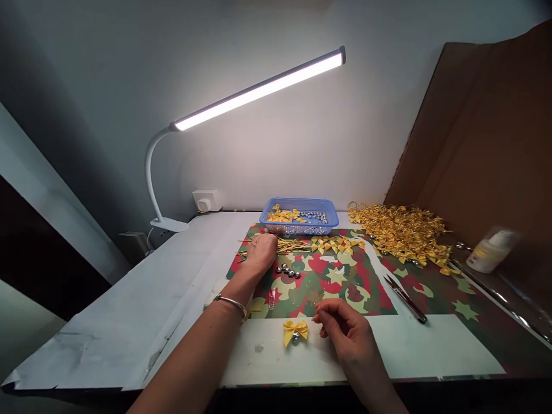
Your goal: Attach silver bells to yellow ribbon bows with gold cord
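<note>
My left hand (260, 252) reaches forward to a bundle of gold twist ties (293, 245), its fingers curled down at the near end of the strands. What its fingertips grip is hidden. Closer in, my right hand (347, 330) hovers over the white strip of the table with thumb and forefinger pinched together; anything between them is too small to make out. Just left of it lies a yellow ribbon bow (290, 329) with a silver bell (295, 338) at its centre. Several loose silver bells (288, 271) sit on the patterned sheet (302, 293) between the hands.
At the back stands a blue basket (299, 229) with bows and silver bells. Loose bows (338, 245) lie before it. Rightward are a big bow heap (403, 233), scissor-like snips (405, 299), a pump bottle (487, 253) and cardboard (487, 132). A lamp (259, 89) hangs overhead.
</note>
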Demonstrator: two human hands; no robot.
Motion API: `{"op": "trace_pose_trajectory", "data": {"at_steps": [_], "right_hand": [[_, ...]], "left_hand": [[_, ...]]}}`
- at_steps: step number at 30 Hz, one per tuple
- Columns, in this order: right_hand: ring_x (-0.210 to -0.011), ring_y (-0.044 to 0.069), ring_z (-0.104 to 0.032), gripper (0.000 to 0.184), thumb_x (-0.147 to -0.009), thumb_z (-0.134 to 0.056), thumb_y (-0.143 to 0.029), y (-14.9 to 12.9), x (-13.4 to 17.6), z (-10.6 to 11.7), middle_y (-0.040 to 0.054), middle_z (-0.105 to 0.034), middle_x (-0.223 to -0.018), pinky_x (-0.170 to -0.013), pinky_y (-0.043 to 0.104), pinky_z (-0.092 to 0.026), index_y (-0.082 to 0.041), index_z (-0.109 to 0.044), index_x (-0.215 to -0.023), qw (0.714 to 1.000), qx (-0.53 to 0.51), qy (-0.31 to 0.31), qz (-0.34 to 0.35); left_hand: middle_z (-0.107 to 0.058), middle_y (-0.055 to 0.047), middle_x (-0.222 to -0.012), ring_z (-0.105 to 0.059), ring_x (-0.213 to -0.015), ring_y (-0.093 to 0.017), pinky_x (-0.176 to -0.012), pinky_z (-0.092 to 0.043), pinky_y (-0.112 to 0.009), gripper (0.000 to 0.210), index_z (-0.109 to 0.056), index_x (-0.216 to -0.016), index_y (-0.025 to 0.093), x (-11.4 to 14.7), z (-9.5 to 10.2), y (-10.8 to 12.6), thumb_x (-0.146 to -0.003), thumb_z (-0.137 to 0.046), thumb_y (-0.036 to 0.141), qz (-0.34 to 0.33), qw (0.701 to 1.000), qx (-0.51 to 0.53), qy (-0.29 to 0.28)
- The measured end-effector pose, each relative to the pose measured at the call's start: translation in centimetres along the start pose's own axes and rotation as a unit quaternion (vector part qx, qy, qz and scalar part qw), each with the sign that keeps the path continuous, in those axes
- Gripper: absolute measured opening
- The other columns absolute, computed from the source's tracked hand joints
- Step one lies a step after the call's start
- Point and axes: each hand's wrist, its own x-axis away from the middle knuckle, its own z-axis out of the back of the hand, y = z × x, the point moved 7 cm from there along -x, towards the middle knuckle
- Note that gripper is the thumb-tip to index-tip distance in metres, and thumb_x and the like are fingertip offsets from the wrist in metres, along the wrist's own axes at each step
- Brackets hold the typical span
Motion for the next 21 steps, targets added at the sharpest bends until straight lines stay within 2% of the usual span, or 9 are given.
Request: {"op": "trace_pose_trajectory", "data": {"at_steps": [7, 10, 12, 14, 17, 21], "right_hand": [[-0.065, 0.013, -0.056, 0.031, -0.085, -0.069, -0.049, 0.2, 0.1, -0.1, 0.0025, -0.068, -0.076, -0.064, 0.023, -0.046, -0.018, -0.069, -0.082, 1.000, -0.020, 0.005, -0.014], [-0.065, 0.014, -0.060, 0.034, -0.086, -0.067, -0.052, 0.5, 0.0, 0.1, 0.0016, -0.067, -0.076, -0.063, 0.024, -0.047, -0.019, -0.065, -0.096, 0.998, -0.052, 0.009, -0.024], [-0.064, 0.014, -0.061, 0.038, -0.087, -0.066, -0.053, 0.6, -0.1, 0.3, -0.0012, -0.065, -0.075, -0.062, 0.025, -0.048, -0.023, -0.057, -0.108, 0.997, -0.078, 0.006, -0.022], [-0.060, 0.012, -0.058, 0.038, -0.086, -0.066, -0.054, 0.5, -0.2, 0.4, -0.0036, -0.062, -0.073, -0.061, 0.024, -0.047, -0.024, -0.054, -0.108, 0.995, -0.095, -0.002, -0.018], [-0.056, 0.008, -0.050, 0.035, -0.086, -0.067, -0.053, 0.0, -0.4, 0.3, -0.0022, -0.059, -0.076, -0.060, 0.023, -0.043, -0.019, -0.063, -0.096, 0.994, -0.101, -0.029, -0.021], [-0.058, 0.010, -0.047, 0.043, -0.087, -0.066, -0.054, -1.2, -0.7, -0.9, -0.0018, -0.054, -0.066, -0.059, 0.024, -0.039, -0.014, -0.071, -0.101, 0.992, -0.092, -0.078, -0.028]], "left_hand": [[-0.064, -0.009, -0.127, -0.066, -0.105, -0.026, -0.087, -0.056, -0.046, 0.029, -0.062, -0.122, 0.020, 0.2, 1.4, 0.3, -0.095, -0.062, 0.030, 0.054, 0.992, 0.110, 0.008], [-0.064, -0.009, -0.126, -0.067, -0.102, -0.025, -0.085, -0.057, -0.046, 0.029, -0.062, -0.122, 0.019, 1.3, 2.2, 1.0, -0.095, -0.062, 0.030, 0.058, 0.977, 0.203, 0.001], [-0.066, -0.009, -0.120, -0.068, -0.097, -0.024, -0.081, -0.058, -0.044, 0.030, -0.061, -0.122, 0.017, 3.1, 2.5, 1.8, -0.095, -0.062, 0.031, 0.049, 0.959, 0.278, -0.014], [-0.069, -0.007, -0.109, -0.069, -0.087, -0.021, -0.074, -0.059, -0.040, 0.027, -0.061, -0.118, 0.017, 5.7, 2.6, 2.8, -0.095, -0.061, 0.031, 0.031, 0.935, 0.352, -0.038], [-0.069, 0.000, -0.079, -0.065, -0.070, -0.015, -0.065, -0.054, -0.028, 0.015, -0.066, -0.103, 0.017, 10.3, 2.3, 4.2, -0.091, -0.061, 0.024, 0.010, 0.899, 0.431, -0.081], [-0.070, -0.001, -0.068, -0.060, -0.064, -0.015, -0.059, -0.050, -0.025, 0.013, -0.076, -0.087, 0.018, 14.6, 1.3, 5.3, -0.083, -0.065, 0.023, 0.003, 0.877, 0.466, -0.120]]}}
